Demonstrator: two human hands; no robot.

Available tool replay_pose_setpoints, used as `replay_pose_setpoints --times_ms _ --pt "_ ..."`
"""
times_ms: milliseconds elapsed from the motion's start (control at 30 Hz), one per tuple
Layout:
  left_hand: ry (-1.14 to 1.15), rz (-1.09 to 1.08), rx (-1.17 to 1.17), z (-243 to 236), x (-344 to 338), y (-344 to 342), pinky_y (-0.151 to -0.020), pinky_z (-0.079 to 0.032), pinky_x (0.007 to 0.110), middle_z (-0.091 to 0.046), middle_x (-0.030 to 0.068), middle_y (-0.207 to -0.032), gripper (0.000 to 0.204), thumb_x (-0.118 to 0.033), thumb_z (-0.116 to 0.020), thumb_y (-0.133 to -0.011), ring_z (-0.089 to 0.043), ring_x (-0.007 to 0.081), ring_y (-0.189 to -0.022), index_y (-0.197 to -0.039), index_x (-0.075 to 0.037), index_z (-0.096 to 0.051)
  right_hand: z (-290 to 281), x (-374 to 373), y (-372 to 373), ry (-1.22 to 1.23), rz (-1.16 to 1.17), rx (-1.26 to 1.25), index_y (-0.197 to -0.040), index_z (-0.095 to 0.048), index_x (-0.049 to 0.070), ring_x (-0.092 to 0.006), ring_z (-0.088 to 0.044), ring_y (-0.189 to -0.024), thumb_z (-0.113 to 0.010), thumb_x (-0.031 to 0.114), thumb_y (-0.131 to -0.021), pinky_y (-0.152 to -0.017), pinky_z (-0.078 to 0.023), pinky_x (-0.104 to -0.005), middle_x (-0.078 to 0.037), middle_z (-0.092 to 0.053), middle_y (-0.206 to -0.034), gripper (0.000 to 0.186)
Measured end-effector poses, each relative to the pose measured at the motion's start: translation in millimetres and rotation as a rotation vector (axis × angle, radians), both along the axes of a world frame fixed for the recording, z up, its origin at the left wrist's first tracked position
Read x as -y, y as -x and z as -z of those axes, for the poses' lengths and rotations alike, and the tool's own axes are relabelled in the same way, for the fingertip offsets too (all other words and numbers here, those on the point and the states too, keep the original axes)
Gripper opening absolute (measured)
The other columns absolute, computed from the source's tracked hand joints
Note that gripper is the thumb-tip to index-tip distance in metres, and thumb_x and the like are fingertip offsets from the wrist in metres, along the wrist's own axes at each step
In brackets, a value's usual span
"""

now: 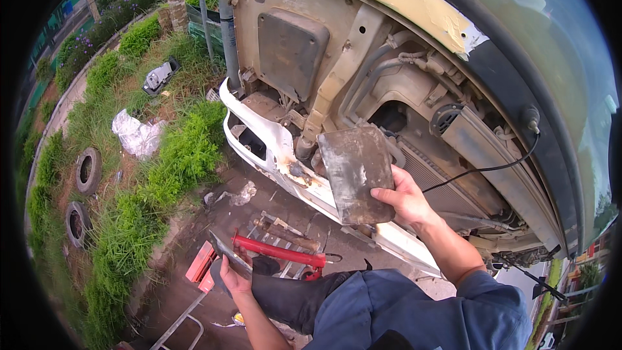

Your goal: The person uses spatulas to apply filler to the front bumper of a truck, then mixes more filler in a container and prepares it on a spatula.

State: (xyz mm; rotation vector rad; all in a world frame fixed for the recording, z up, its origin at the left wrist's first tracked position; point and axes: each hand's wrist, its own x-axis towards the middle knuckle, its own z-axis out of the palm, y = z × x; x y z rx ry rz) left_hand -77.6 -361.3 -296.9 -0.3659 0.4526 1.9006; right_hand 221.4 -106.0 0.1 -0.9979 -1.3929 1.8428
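My right hand (403, 198) grips a stained, dark rectangular plate (353, 172) by its right side, raised before the opened front of a vehicle (288, 52), where pipes and a radiator (431, 185) show. The plate partly covers a white, damaged bumper (256, 129) behind it. Lower down and to the left, my left hand (236, 275) is closed on another flat, dark piece (224, 249), seen nearly edge-on, above my dark-clad leg.
A red jack (278, 251), a red box (197, 264) and metal rails (181, 327) lie on the stained pavement (168, 298). To the left is a planted verge (162, 175) with two old tyres (87, 170), crumpled white plastic (136, 133) and a grey part (159, 76).
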Motion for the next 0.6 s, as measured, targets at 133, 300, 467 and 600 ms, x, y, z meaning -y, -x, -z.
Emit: replay_pose_setpoints --times_ms 133,300,467,600 --pt "-0.037 0.016 0.003 2.7 -3.3 3.8 -0.103 -0.042 0.052 -0.058 0.0124 -0.13 0.036 -0.032 -0.046 -0.099 -0.054 0.0298 -0.121 -0.122 -0.006 -0.056 -126.1 -18.8 34.3 -1.582 -0.099 0.742 -0.13 -0.053 -0.003 -0.0368 -0.054 -0.116 -0.056 -0.009 -0.074 -0.098 -0.045 -0.0419 -0.023 -0.053 -0.129 0.057" --pt "-0.02 0.022 0.05 3.1 -1.9 15.4 -0.103 -0.041 0.054 -0.057 0.0135 -0.131 0.037 -0.033 -0.047 -0.099 -0.054 0.0311 -0.119 -0.122 -0.005 -0.055 -165.1 -86.0 94.9 -2.202 0.091 1.17 -0.132 -0.051 -0.004 -0.0384 -0.051 -0.123 -0.054 0.009 -0.082 -0.106 -0.039 -0.0468 -0.025 -0.052 -0.133 0.051" --pt "-0.02 0.034 0.034 5.1 -3.2 19.0 -0.103 -0.042 0.054 -0.057 0.0148 -0.131 0.038 -0.033 -0.046 -0.099 -0.055 0.0314 -0.119 -0.124 -0.006 -0.053 -159.7 -141.9 104.8 -2.258 0.224 1.669 -0.134 -0.047 -0.009 -0.0371 -0.048 -0.13 -0.053 0.011 -0.087 -0.111 -0.036 -0.0452 -0.028 -0.049 -0.137 0.052" --pt "-0.013 0.027 0.057 4.5 -0.5 21.1 -0.101 -0.043 0.054 -0.057 0.0137 -0.131 0.039 -0.034 -0.045 -0.099 -0.055 0.0308 -0.119 -0.124 -0.006 -0.054 -156.3 -161.4 105.7 -2.207 0.271 1.82 -0.135 -0.046 -0.009 -0.0373 -0.047 -0.13 -0.052 0.011 -0.088 -0.112 -0.034 -0.046 -0.029 -0.048 -0.137 0.051"
